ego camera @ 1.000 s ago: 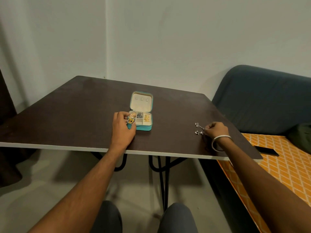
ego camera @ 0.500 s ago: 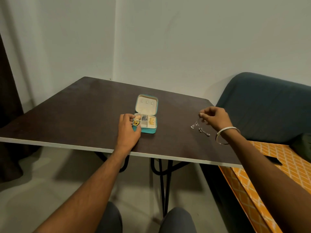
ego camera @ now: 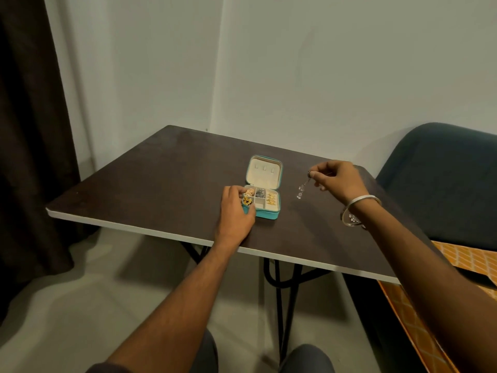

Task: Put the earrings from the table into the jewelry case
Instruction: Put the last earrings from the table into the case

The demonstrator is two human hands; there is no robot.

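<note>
A small teal jewelry case (ego camera: 274,211) lies open on the dark table (ego camera: 150,184), lid flat behind it, its compartments holding gold and silver pieces. My left hand (ego camera: 235,211) holds the case's near left corner, thumb at its front wall. My right hand (ego camera: 336,179) is raised above the table to the right of the case and pinches a silver dangling earring (ego camera: 302,188) by its top, so it hangs free. A second silver earring (ego camera: 353,219) lies on the table under my right wrist, partly hidden by the bangle.
The table's white front edge (ego camera: 161,232) runs close to my forearms. A dark blue sofa (ego camera: 443,179) stands right of the table, with an orange patterned cover (ego camera: 468,262) below it. A dark curtain (ego camera: 27,130) hangs at the left.
My right hand has lifted one silver earring off the table and carried it left toward the case. The other earring stays on the table. My left hand keeps its hold on the case.
</note>
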